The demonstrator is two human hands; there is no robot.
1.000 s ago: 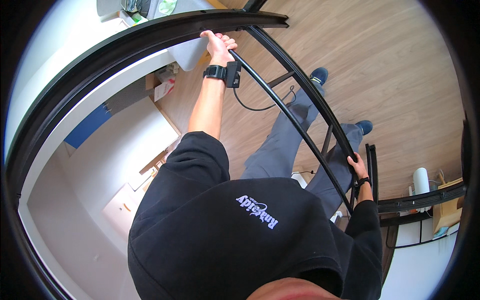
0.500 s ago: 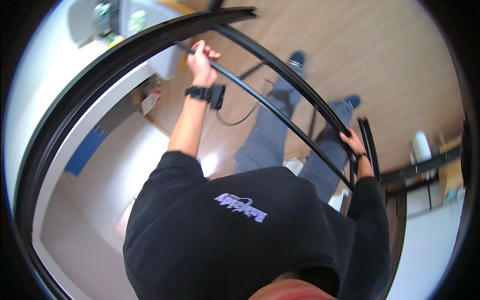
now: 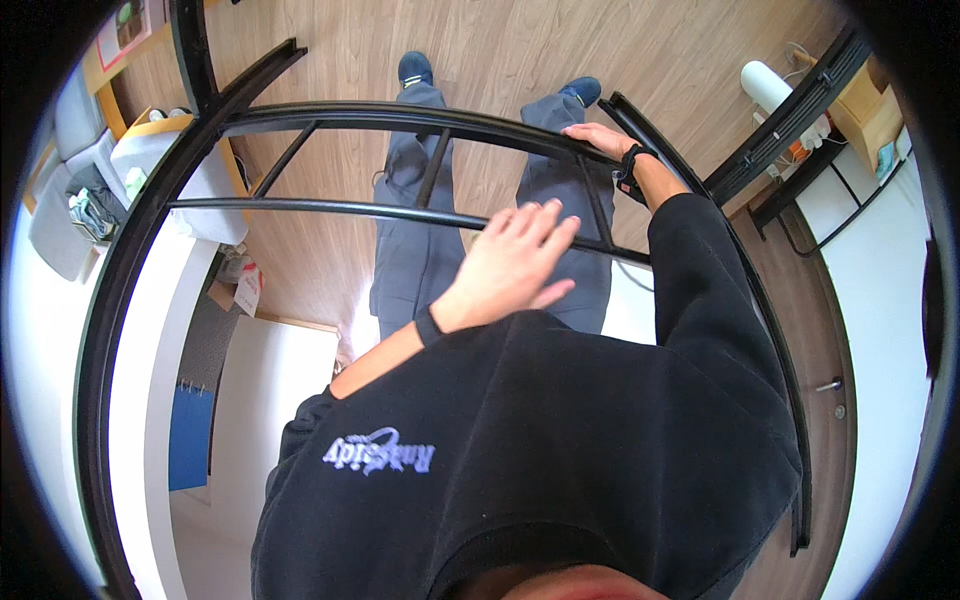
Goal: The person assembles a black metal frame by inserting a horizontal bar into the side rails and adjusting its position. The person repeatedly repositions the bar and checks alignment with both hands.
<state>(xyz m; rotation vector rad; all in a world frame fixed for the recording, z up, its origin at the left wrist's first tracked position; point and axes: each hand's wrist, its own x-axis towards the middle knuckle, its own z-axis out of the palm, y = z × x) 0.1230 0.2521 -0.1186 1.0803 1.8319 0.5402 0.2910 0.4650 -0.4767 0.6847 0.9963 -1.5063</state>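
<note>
A black metal frame spans the view, with a thick upper rail point(image 3: 380, 116), a thinner lower rail point(image 3: 330, 208) and short crossbars between them. My right hand point(image 3: 602, 140) is closed over the right part of the thick rail, its fingertips partly hidden. In front of my chest, my left hand point(image 3: 512, 262) is open, back upward and fingers spread, over the thinner rail; whether it touches the rail I cannot tell. Beneath the rails, my legs stand on the wood floor.
Long black beams curve down the left point(image 3: 92, 380) and right point(image 3: 775, 330) sides. Grey padded chairs point(image 3: 180, 185) stand at the far left. On the right are a white cylinder point(image 3: 765, 87), a wooden box point(image 3: 868, 115) and a brown door point(image 3: 815, 330). A blue panel point(image 3: 190, 437) shows at left.
My left hand has let go of the thinner rail and moved right, nearer my chest, with its fingers spread. My right hand stays on the thick rail. The view has turned.
</note>
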